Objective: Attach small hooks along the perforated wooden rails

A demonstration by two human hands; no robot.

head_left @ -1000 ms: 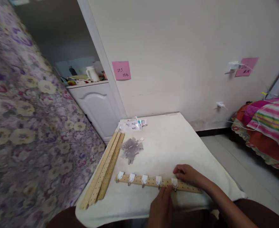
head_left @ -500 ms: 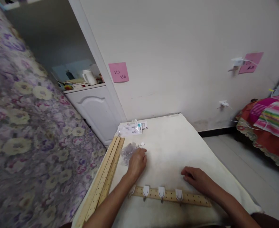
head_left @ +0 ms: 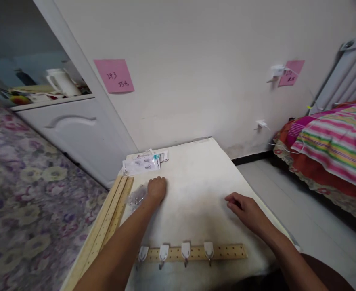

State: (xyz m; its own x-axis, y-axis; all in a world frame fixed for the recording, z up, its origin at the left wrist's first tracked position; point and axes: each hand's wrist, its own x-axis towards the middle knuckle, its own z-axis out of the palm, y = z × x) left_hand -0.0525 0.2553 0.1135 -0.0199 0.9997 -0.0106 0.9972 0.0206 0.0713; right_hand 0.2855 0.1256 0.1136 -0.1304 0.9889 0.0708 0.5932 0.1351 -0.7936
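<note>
My left hand [head_left: 156, 189] reaches across the white table [head_left: 202, 178] and closes over a pile of small clear adhesive hooks [head_left: 137, 197]; what its fingers grip is hidden. My right hand [head_left: 245, 208] rests on the tabletop with fingers loosely curled and nothing in it. Near the front edge lies a perforated wooden strip [head_left: 196, 253] with several white hooks [head_left: 185, 249] stuck along it. Both hands are away from that strip.
Two more perforated wooden strips [head_left: 105, 226] lie along the table's left edge. Packets of hooks [head_left: 141, 163] sit at the far left corner. A floral bedspread [head_left: 23, 194] lies left, a striped blanket [head_left: 338, 141] right, a white cabinet [head_left: 75, 133] behind.
My left hand left the hooked strip and went forward to the pile of clear hooks. My right hand lifted off the strip and slid a little away from it. The view moved closer.
</note>
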